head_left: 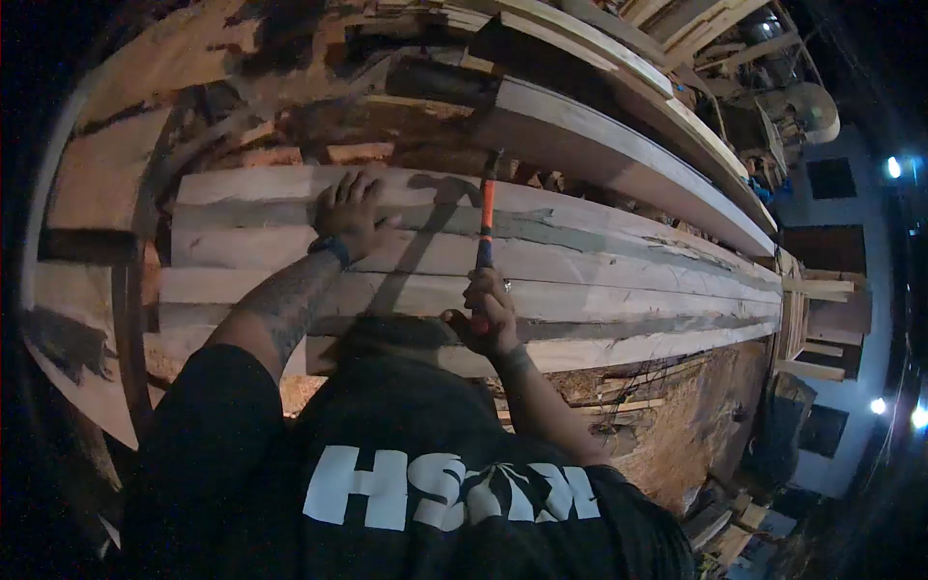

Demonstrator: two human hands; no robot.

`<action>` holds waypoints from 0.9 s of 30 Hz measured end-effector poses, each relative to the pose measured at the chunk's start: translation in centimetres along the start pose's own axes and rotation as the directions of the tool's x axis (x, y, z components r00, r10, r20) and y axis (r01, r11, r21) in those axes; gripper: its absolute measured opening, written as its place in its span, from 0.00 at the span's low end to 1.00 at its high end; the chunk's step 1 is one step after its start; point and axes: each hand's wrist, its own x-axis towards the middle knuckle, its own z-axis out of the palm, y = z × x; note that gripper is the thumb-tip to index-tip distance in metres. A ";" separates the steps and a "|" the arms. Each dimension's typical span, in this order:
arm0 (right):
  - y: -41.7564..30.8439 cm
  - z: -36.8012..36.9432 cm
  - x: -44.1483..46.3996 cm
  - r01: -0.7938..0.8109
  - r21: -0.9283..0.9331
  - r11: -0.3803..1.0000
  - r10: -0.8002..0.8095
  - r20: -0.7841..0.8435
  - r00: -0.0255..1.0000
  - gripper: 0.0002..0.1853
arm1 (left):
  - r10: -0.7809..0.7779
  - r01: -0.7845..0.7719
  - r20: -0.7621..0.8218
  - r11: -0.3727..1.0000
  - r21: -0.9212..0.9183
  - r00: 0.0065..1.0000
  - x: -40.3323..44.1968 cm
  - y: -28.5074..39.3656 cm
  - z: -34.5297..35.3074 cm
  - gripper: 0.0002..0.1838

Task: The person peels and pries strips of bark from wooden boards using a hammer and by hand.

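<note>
My right hand (pixel 491 311) is closed around the lower handle of a hammer (pixel 487 208) with an orange and dark shaft. The hammer stands out from my fist, its dark head towards the far edge of several long wooden planks (pixel 580 280) laid side by side. Fingers spread, my left hand (pixel 353 215) rests on the planks near their left end, with a dark band at the wrist. Shadows of the hammer and my arm fall across the wood between both hands. Grey-dark streaks run along the planks' length.
A thick squared beam (pixel 619 159) lies beyond the planks, with more stacked boards (pixel 580 39) behind it. Large timber pieces (pixel 82 338) stand on the left. Brown, debris-strewn ground (pixel 667 435) shows at the lower right. A bright lamp (pixel 893 167) shines at the right.
</note>
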 end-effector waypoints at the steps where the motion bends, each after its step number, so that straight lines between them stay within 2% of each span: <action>1: -0.5 -0.3 0.5 -0.072 0.010 0.997 0.073 -0.033 0.997 0.16 | 0.008 -0.008 -0.023 1.000 0.003 1.000 0.2 -0.3 0.1 0.42; 3: -1.3 -1.3 1.5 -0.214 0.047 0.976 0.218 -0.082 0.973 0.14 | 0.031 -0.029 -0.064 0.999 0.027 0.997 0.5 -0.7 0.5 0.41; 4: -0.2 -1.2 1.4 -0.303 0.554 0.776 0.481 -0.208 0.852 0.13 | 0.036 -0.033 -0.078 0.999 0.036 0.996 0.3 -0.9 1.0 0.40; 5: 1.3 -1.8 3.0 -0.201 0.637 0.744 0.501 -0.334 0.799 0.13 | 0.035 -0.032 -0.087 0.999 0.030 0.996 0.1 -0.8 1.0 0.40; 6: 2.8 -2.4 4.7 -0.078 0.688 0.721 0.511 -0.453 0.730 0.14 | 0.035 -0.032 -0.095 0.999 0.025 0.995 0.1 -0.7 0.7 0.40; 7: 3.8 -4.6 9.0 0.053 0.343 0.938 0.188 -0.632 0.752 0.19 | 0.033 -0.032 -0.103 0.999 0.018 0.994 0.2 -0.6 0.5 0.40; 9: 3.1 -9.2 14.5 -0.183 0.691 0.699 0.580 -0.398 0.711 0.15 | 0.025 -0.023 -0.100 0.999 0.023 0.995 -0.1 -0.3 0.3 0.40; 12: 6.0 -8.6 16.4 -0.181 0.704 0.687 0.504 -0.283 0.816 0.11 | 0.072 -0.069 -0.126 0.997 0.026 0.989 0.6 -0.3 0.1 0.40; 14: 5.8 -5.4 17.3 -0.080 0.448 0.891 0.298 -0.443 0.846 0.12 | 0.074 -0.070 -0.138 0.997 0.034 0.988 0.1 -0.9 0.3 0.41; 17: 5.6 -0.5 15.6 -0.044 0.317 0.947 0.190 -0.445 0.875 0.09 | 0.065 -0.058 -0.164 0.997 0.044 0.984 0.1 -0.7 0.5 0.42; 19: 3.3 1.0 13.1 -0.067 0.206 0.976 0.141 -0.368 0.919 0.09 | 0.072 -0.066 -0.204 0.997 0.036 0.976 0.1 -0.7 0.5 0.41; 21: 4.7 0.9 6.5 -0.188 0.201 0.961 0.224 -0.176 0.959 0.17 | 0.058 -0.056 -0.168 0.998 0.017 0.984 0.1 0.0 -0.9 0.41; 24: 3.4 1.0 1.9 -0.015 0.172 0.985 0.030 -0.083 0.996 0.18 | 0.037 -0.035 -0.176 0.999 0.012 0.984 -0.1 -0.5 0.0 0.40; 27: 3.4 1.3 -2.0 0.084 0.176 0.981 -0.084 -0.011 0.996 0.18 | 0.068 -0.068 -0.204 0.998 0.006 0.977 0.4 -0.7 1.6 0.39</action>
